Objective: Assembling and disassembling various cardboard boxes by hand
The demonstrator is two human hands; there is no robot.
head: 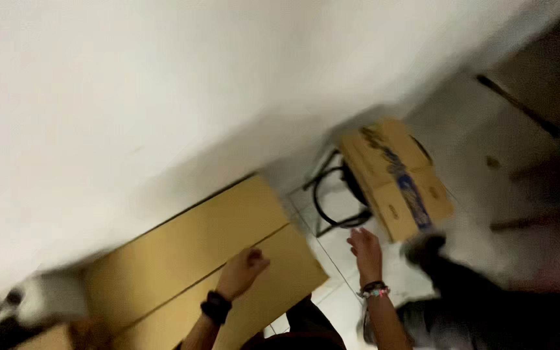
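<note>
big box: large flat brown cardboard box (196, 259) with a centre seam between its closed top flaps, sitting low against the white wall (131, 97). Looks parked there so it stays out of the walkway.

left hand: left hand (244, 267), black band on the wrist, knuckles curled loosely and resting on the flap right by the seam. Not pinching anything, more like pressing the lid flat. Honestly a bit blurry, so can't swear how tight the fingers are.

right hand: right hand (365, 249), beaded bracelet on the wrist, fingers spread, holding nothing, hovering off the box's right edge over the pale tiled floor (338, 249).

beyond the right hand: smaller brown cardboard box with blue print (396, 178), tilted, perched on a black metal-framed stool (332, 198), probably just to keep it off the floor.

near the left wrist side: a white plug adapter-looking thing (40, 298), too smeared to call.

far right: dark blurry shapes, can't tell what.
</note>
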